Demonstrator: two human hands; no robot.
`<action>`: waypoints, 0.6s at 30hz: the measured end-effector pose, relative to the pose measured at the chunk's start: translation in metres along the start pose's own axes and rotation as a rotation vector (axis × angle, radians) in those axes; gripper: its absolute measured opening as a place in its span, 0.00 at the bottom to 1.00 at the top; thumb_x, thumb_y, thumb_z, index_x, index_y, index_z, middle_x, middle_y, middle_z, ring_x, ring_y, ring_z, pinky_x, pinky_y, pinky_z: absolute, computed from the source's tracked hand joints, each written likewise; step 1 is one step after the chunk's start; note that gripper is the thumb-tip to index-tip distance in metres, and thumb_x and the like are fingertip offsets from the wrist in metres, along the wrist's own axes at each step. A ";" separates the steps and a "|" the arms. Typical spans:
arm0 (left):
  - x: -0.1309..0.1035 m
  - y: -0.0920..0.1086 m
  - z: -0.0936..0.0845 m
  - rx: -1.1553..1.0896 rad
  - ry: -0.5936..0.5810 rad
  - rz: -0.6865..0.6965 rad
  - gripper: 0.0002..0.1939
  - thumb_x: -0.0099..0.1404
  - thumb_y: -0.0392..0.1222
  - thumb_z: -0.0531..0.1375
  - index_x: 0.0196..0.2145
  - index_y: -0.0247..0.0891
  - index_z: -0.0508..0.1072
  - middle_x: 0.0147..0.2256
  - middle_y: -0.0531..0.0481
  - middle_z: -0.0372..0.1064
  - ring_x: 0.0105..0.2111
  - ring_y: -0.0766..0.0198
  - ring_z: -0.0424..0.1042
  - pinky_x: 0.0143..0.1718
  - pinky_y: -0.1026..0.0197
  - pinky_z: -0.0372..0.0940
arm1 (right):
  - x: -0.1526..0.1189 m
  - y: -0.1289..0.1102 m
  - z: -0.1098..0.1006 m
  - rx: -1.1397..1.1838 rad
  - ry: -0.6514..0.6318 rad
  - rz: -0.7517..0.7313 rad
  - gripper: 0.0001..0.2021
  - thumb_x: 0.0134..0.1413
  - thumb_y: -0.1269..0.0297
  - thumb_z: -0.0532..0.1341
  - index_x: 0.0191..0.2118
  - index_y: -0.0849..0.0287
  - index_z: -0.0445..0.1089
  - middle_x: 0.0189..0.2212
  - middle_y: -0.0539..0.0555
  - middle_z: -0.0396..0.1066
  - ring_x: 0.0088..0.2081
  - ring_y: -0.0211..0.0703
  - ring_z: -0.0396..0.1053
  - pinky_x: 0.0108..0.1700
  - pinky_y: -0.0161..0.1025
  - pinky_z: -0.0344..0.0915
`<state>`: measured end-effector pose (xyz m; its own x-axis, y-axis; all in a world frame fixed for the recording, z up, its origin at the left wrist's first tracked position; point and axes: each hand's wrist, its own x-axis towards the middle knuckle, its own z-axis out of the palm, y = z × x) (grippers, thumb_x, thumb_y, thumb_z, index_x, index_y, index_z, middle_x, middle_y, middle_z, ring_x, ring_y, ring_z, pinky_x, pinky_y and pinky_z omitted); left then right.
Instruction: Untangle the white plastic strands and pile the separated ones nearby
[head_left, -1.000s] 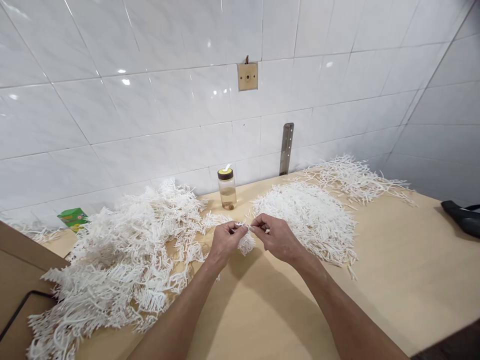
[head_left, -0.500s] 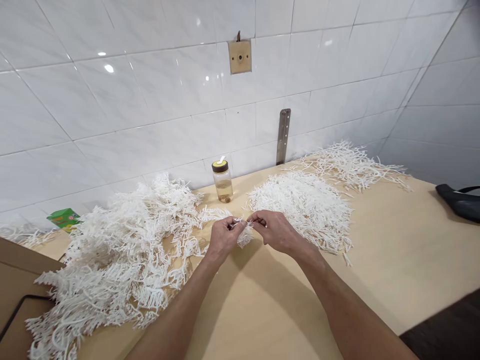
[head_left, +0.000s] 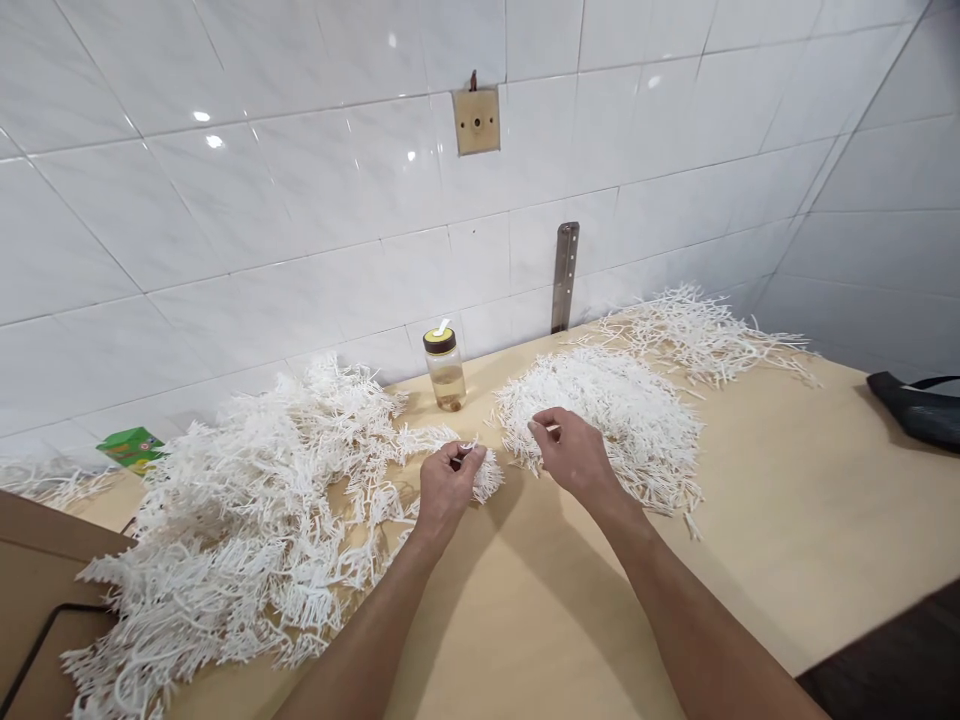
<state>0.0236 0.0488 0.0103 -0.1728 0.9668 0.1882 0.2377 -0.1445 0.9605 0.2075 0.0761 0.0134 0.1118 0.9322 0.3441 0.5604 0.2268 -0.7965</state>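
Note:
My left hand (head_left: 448,482) is closed in a pinch on a white branching strand cluster (head_left: 489,478), whose short tips stick out past the thumb. To the left spreads a big tangled heap of white branching strands (head_left: 247,520), with loose ends reaching toward this hand. My right hand (head_left: 571,448) is over the near left edge of a pile of short white pieces (head_left: 622,400). Its thumb and forefinger are pressed together; whatever lies between them is too small to make out.
Behind the hands stands a clear jar (head_left: 448,372) with a dark-rimmed lid. A metal strip (head_left: 565,278) leans on the tiled wall. Longer bare white strands (head_left: 697,335) lie at the back right. A green box (head_left: 131,450), a cardboard box (head_left: 52,560) and a black bag (head_left: 919,408) flank the table.
My right hand has moved away from the left one, rightward to the edge of the pile of short pieces. My left hand stays nearly in place, still holding the white cluster.

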 end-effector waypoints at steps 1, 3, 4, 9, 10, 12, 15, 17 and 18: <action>-0.001 0.000 0.000 0.010 0.021 0.024 0.15 0.57 0.52 0.64 0.25 0.37 0.75 0.20 0.55 0.62 0.21 0.68 0.56 0.25 0.64 0.53 | -0.002 -0.003 0.001 0.104 -0.106 0.055 0.13 0.59 0.54 0.57 0.34 0.59 0.72 0.29 0.55 0.71 0.25 0.42 0.69 0.28 0.38 0.64; -0.002 0.000 0.001 0.059 0.060 0.090 0.13 0.58 0.51 0.64 0.29 0.38 0.77 0.22 0.54 0.66 0.23 0.67 0.60 0.27 0.64 0.55 | -0.007 -0.011 0.007 0.285 -0.316 0.135 0.18 0.57 0.48 0.58 0.30 0.59 0.71 0.22 0.51 0.67 0.19 0.38 0.66 0.21 0.35 0.62; -0.004 0.000 0.001 0.086 0.076 0.124 0.11 0.58 0.50 0.64 0.29 0.38 0.77 0.23 0.53 0.67 0.24 0.66 0.62 0.28 0.64 0.56 | -0.009 -0.013 0.011 0.341 -0.387 0.150 0.19 0.56 0.46 0.59 0.29 0.59 0.71 0.21 0.50 0.66 0.17 0.36 0.65 0.19 0.34 0.61; -0.007 -0.001 0.002 0.124 0.093 0.182 0.08 0.58 0.46 0.64 0.29 0.40 0.78 0.26 0.50 0.71 0.28 0.63 0.66 0.32 0.63 0.58 | -0.013 -0.012 0.024 0.465 -0.495 0.154 0.18 0.53 0.48 0.63 0.30 0.60 0.73 0.20 0.47 0.63 0.17 0.33 0.63 0.18 0.32 0.62; -0.007 0.000 0.002 0.120 0.092 0.169 0.08 0.59 0.46 0.63 0.29 0.40 0.78 0.26 0.50 0.71 0.28 0.63 0.66 0.32 0.63 0.58 | -0.013 -0.011 0.024 0.495 -0.501 0.157 0.17 0.53 0.49 0.63 0.31 0.60 0.73 0.20 0.47 0.63 0.18 0.33 0.63 0.19 0.32 0.63; -0.006 0.001 0.002 0.112 0.087 0.134 0.10 0.60 0.48 0.62 0.29 0.39 0.77 0.25 0.51 0.70 0.27 0.64 0.65 0.31 0.63 0.58 | -0.012 -0.011 0.023 0.525 -0.497 0.153 0.16 0.52 0.50 0.63 0.33 0.61 0.73 0.21 0.47 0.64 0.18 0.33 0.63 0.20 0.32 0.64; -0.004 0.000 0.003 0.092 0.071 0.088 0.13 0.60 0.50 0.61 0.28 0.38 0.76 0.23 0.52 0.68 0.26 0.65 0.64 0.30 0.63 0.57 | -0.014 -0.017 0.022 0.449 -0.453 0.124 0.13 0.54 0.53 0.62 0.32 0.60 0.72 0.23 0.47 0.66 0.17 0.33 0.63 0.20 0.33 0.63; -0.003 0.000 0.002 0.098 0.069 0.083 0.13 0.60 0.50 0.61 0.29 0.38 0.77 0.23 0.52 0.68 0.25 0.64 0.64 0.30 0.63 0.57 | -0.016 -0.021 0.022 0.348 -0.393 0.063 0.10 0.56 0.57 0.59 0.32 0.59 0.71 0.24 0.48 0.68 0.18 0.34 0.64 0.22 0.34 0.63; -0.003 -0.001 0.001 0.114 0.070 0.097 0.12 0.60 0.50 0.61 0.29 0.38 0.77 0.24 0.51 0.69 0.26 0.64 0.65 0.30 0.63 0.58 | -0.016 -0.022 0.022 0.280 -0.348 0.010 0.09 0.57 0.59 0.59 0.32 0.58 0.70 0.25 0.49 0.69 0.20 0.35 0.65 0.24 0.35 0.63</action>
<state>0.0250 0.0461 0.0090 -0.2086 0.9320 0.2963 0.3626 -0.2076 0.9085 0.1749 0.0622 0.0141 -0.1933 0.9633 0.1863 0.3114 0.2403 -0.9194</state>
